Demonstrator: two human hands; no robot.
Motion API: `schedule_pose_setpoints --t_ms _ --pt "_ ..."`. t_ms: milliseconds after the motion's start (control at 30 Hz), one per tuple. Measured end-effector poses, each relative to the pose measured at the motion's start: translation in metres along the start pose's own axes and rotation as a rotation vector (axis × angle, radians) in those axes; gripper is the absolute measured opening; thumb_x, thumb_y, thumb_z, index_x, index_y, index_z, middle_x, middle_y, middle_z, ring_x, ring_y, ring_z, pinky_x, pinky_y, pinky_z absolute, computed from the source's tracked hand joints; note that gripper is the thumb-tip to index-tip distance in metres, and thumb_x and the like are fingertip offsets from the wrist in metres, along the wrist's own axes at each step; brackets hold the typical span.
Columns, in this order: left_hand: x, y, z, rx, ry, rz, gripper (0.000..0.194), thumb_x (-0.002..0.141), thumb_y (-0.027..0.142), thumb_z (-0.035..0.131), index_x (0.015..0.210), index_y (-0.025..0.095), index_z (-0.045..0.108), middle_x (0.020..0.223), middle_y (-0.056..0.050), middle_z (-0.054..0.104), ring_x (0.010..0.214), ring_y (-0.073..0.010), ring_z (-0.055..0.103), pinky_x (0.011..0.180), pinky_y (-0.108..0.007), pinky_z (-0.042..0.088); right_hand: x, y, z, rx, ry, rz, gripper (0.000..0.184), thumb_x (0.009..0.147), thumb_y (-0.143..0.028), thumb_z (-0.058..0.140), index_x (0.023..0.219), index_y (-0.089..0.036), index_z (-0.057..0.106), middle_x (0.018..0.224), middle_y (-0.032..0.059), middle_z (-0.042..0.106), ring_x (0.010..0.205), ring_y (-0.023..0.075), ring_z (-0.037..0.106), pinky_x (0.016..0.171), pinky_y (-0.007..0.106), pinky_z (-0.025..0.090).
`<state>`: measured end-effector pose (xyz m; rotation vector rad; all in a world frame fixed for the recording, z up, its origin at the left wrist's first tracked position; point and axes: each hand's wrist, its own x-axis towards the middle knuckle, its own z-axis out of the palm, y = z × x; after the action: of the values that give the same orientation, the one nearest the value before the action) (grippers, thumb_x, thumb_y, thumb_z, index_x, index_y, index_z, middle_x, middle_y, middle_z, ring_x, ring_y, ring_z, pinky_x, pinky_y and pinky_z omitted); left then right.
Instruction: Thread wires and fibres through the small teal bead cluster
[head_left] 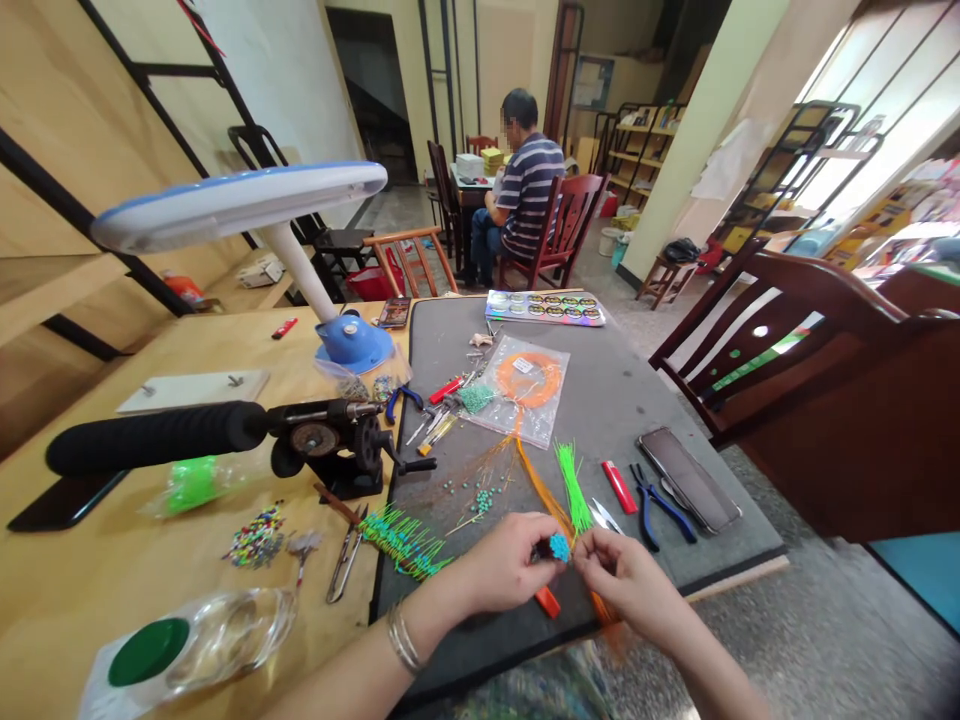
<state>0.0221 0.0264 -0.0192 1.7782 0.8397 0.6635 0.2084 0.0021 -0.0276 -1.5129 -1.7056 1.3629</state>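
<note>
My left hand [510,562], with metal bangles at the wrist, is closed around a dark piece with a bright blue, knobbly end [559,547]; its exact kind is unclear. Close beside it, my right hand [626,578] pinches at something too thin to make out. Orange strands [534,476] run from a clear bag holding an orange coil [531,380] down to between my hands. Just beyond my fingers lies a bunch of bright green strands [572,487]. Scissors [604,517] rest near my right hand, and a red piece [547,601] lies under my left.
Right of my hands are a red lighter [619,487], blue-handled pliers [663,507] and a phone [690,478]. Green strands with blue tips [405,543] and loose beads [484,498] lie leftward. A hand-cranked device [337,445] and lamp [352,340] stand left. A person sits farther back.
</note>
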Motion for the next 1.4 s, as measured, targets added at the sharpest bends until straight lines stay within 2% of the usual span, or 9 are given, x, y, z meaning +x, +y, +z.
schedule_pose_setpoints --t_ms 200,333,433,500,600,733,833,1100,1400 --pt "0.005 -0.008 -0.005 -0.169 -0.003 -0.087 0.006 0.076 0.018 0.058 0.076 0.015 0.064 0.068 0.001 0.057 0.064 -0.0122 0.047 0.062 -0.023 0.035 -0.009 -0.003 -0.022 -0.401 0.046 -0.064 0.009 0.076 -0.022 0.047 0.071 -0.021 0.055 0.048 -0.0072 0.045 0.045 0.0103 0.041 0.047 0.021 0.025" --pt "0.003 -0.019 -0.009 -0.345 0.023 -0.157 0.008 0.075 0.021 0.062 0.076 0.014 0.062 0.069 0.000 0.057 0.065 -0.0124 0.049 0.064 -0.024 0.037 -0.015 0.012 -0.059 -0.709 0.201 -0.129 0.014 0.079 -0.025 0.046 0.078 -0.023 0.060 0.054 -0.0033 0.057 0.048 0.0128 0.051 0.051 0.023 0.031" --pt "0.001 -0.022 -0.011 -0.410 0.076 -0.179 0.011 0.073 0.023 0.066 0.075 0.014 0.062 0.070 -0.001 0.059 0.068 -0.0132 0.051 0.066 -0.025 0.039 -0.022 0.028 -0.090 -0.772 0.435 -0.094 0.016 0.079 -0.035 0.049 0.080 -0.025 0.062 0.058 -0.0012 0.062 0.049 0.0149 0.055 0.051 0.024 0.034" --pt "0.001 -0.021 -0.011 -0.458 0.134 -0.199 0.014 0.071 0.026 0.068 0.074 0.014 0.061 0.071 -0.001 0.059 0.067 -0.0131 0.051 0.065 -0.025 0.039 -0.027 0.034 -0.096 -0.685 0.655 -0.023 0.020 0.078 -0.039 0.051 0.082 -0.025 0.063 0.059 -0.0001 0.064 0.051 0.0164 0.057 0.048 0.024 0.035" --pt "0.002 -0.017 -0.009 -0.538 0.230 -0.228 0.022 0.068 0.032 0.071 0.073 0.014 0.061 0.068 0.000 0.058 0.062 -0.0116 0.049 0.059 -0.024 0.038 -0.031 0.034 -0.067 -0.310 0.752 -0.004 0.028 0.077 -0.046 0.054 0.086 -0.022 0.067 0.058 0.0005 0.063 0.050 0.0156 0.055 0.047 0.023 0.040" --pt "0.002 -0.014 -0.006 -0.625 0.354 -0.283 0.028 0.066 0.038 0.073 0.073 0.014 0.061 0.063 0.002 0.055 0.055 -0.0087 0.044 0.048 -0.020 0.029 -0.017 0.027 0.014 0.214 0.428 0.003 0.037 0.071 -0.053 0.062 0.079 -0.018 0.071 0.056 0.0015 0.062 0.048 0.0147 0.052 0.042 0.023 0.038" --pt "0.001 -0.019 -0.005 -0.697 0.382 -0.304 0.029 0.065 0.038 0.075 0.075 0.014 0.062 0.060 0.003 0.055 0.051 -0.0069 0.041 0.045 -0.019 0.022 0.007 0.020 0.051 0.435 0.390 0.044 0.042 0.064 -0.054 0.069 0.086 -0.018 0.072 0.065 0.0031 0.066 0.048 0.0140 0.052 0.038 0.021 0.035" --pt "0.003 -0.031 -0.005 -0.826 0.439 -0.339 0.033 0.060 0.036 0.079 0.078 0.014 0.062 0.073 0.000 0.061 0.055 -0.0069 0.045 0.042 -0.018 0.018 0.045 -0.001 0.052 0.675 0.514 0.003 0.041 0.063 -0.052 0.073 0.085 -0.017 0.071 0.060 -0.0010 0.059 0.052 0.0117 0.049 0.040 0.019 0.036" --pt "0.003 -0.031 -0.004 -0.721 0.405 -0.340 0.035 0.061 0.042 0.077 0.075 0.015 0.060 0.058 0.004 0.052 0.049 -0.0069 0.038 0.044 -0.019 0.019 0.060 0.000 0.058 0.812 0.548 0.025 0.038 0.063 -0.050 0.074 0.082 -0.017 0.067 0.059 -0.0036 0.058 0.050 0.0088 0.047 0.041 0.017 0.034"
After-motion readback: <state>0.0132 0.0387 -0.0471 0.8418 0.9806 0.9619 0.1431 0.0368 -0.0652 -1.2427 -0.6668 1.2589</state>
